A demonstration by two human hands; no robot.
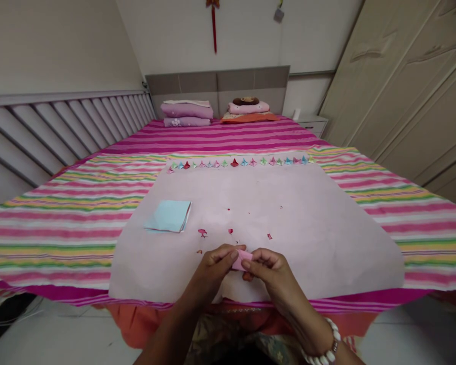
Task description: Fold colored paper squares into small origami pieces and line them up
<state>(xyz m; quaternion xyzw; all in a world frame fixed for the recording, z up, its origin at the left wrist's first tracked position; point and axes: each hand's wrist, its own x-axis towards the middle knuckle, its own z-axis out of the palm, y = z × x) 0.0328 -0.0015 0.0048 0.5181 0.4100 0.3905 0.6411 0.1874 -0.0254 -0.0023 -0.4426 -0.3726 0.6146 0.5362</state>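
folded paper (pixel 242 259): pale pink, pinched between the fingertips of the left hand (pixel 216 263) and the right hand (pixel 268 268)
sheet (pixel 327 238): plain whitish pink, a few small red scraps on it
paper stack (pixel 167 216): light blue, near left on the sheet
row of folded pieces (pixel 239 162): red, pink, blue and green, along the far edge of the sheet
bedspread (pixel 72 218): stripes of magenta, pink, white, yellow and green
bracelet (pixel 329 350): white beads, on the right wrist
pillows (pixel 186 111): lilac at far left, pink over orange beside them
wall ornament (pixel 214 20): red
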